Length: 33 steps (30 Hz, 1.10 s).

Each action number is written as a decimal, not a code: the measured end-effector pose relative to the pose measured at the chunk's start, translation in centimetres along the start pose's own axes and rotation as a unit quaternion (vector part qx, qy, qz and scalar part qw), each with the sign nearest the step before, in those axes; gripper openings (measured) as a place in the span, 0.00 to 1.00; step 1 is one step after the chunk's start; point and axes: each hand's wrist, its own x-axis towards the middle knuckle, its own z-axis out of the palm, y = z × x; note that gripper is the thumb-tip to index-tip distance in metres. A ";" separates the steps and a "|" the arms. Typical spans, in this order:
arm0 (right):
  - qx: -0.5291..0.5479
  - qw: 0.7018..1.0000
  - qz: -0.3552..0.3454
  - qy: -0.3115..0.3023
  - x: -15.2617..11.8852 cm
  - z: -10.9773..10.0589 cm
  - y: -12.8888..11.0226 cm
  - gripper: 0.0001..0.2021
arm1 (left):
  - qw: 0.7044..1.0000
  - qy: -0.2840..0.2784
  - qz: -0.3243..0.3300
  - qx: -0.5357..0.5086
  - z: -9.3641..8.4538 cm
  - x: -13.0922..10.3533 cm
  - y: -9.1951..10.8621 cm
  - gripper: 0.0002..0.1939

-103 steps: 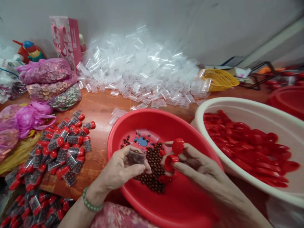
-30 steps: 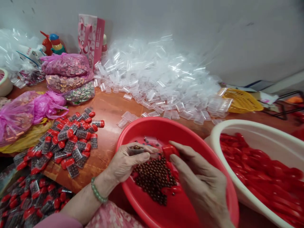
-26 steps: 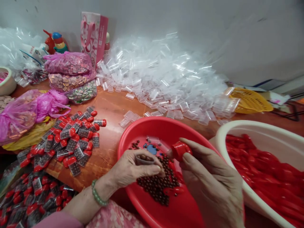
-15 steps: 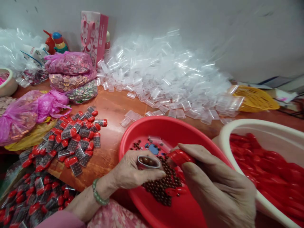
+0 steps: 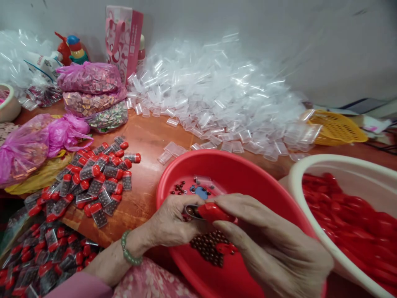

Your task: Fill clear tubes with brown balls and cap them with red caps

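Note:
Over the red basin (image 5: 248, 169), my left hand (image 5: 172, 221) grips a small clear plastic container (image 5: 191, 210) filled with brown balls, its mouth turned up toward me. My right hand (image 5: 273, 240) pinches a red plastic cap (image 5: 214, 212) between thumb and fingers. The cap touches the container's mouth at its right side, and part of the opening still shows at the left. Beneath my hands lies a heap of loose brown balls (image 5: 207, 250) in the basin, with another red cap (image 5: 226, 248) among them.
A white tub (image 5: 299, 182) of red caps (image 5: 350, 211) stands at right. Behind the basin spreads a pile of clear containers (image 5: 217, 99), beside a yellow basket (image 5: 338, 126). Capped filled containers (image 5: 96, 174) are heaped at left, near pink plastic bags (image 5: 89, 78) and a paper bag (image 5: 124, 41).
My right hand has moved left, bringing the red cap from beside the container to its mouth. My left hand keeps hold of the container, almost in place.

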 end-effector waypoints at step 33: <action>-0.257 0.952 -0.086 -0.143 0.0 -1.6 2.3 0.13 | 0.961 -0.083 -0.179 -0.194 -1.1 1.7 -2.2 0.17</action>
